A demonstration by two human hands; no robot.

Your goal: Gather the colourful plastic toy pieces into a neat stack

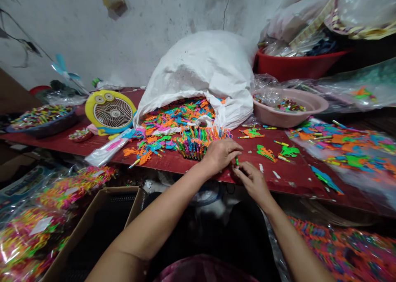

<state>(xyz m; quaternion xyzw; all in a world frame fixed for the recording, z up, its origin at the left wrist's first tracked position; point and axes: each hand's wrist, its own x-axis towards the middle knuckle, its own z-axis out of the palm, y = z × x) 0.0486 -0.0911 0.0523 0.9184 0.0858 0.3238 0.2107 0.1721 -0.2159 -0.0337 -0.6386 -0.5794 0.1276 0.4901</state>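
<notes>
My left hand point(217, 155) is closed over the front of the red table, its fingers curled at the right end of a dense row of colourful plastic toy pieces point(198, 141) standing upright. What its fingers hold, if anything, is hidden. A small green stick-like piece point(237, 161) shows between my two hands. At its lower end, my right hand point(251, 179) is closed, thumb and forefinger pinching it. Loose orange, green and blue flat plastic pieces point(151, 148) lie left of the row. More fill the mouth of a big white sack point(210, 63) behind it.
A yellow fan point(111, 112) and a dark basin point(43, 129) of small parts stand left. On the right are a pink basin point(287, 119), a red tub point(297, 65) and plastic sheeting with toy pieces point(349, 145). A cardboard box point(139, 203) sits below the table edge.
</notes>
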